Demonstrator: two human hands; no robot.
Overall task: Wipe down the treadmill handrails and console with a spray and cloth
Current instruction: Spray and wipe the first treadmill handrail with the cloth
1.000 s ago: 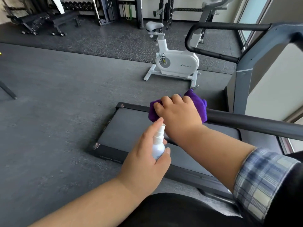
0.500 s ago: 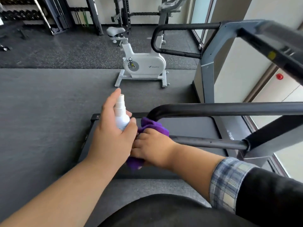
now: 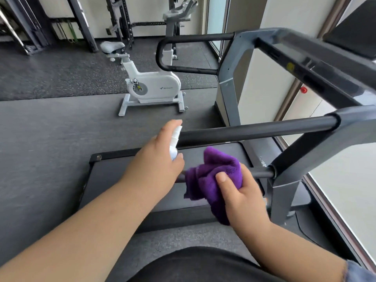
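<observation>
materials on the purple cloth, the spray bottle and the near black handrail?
Purple cloth: soft fabric, likely microfibre; fuzzy nap, bunches into folds in the right hand.
Spray bottle, gripped by the left hand: looks like white plastic with a smooth, slightly glossy surface; mostly hidden.
Near handrail: black matte tube with a soft sheen; rubber or foam grip, or coated metal, cannot tell.

A gym: a treadmill (image 3: pixel 284 127), a white exercise bike (image 3: pixel 152 86) and weight racks (image 3: pixel 122 21) on rubber flooring (image 3: pixel 50 123).

left hand (image 3: pixel 154 167) gripping spray bottle (image 3: pixel 174 143), right hand (image 3: pixel 240 192) clutching purple cloth (image 3: pixel 211 176)
</observation>
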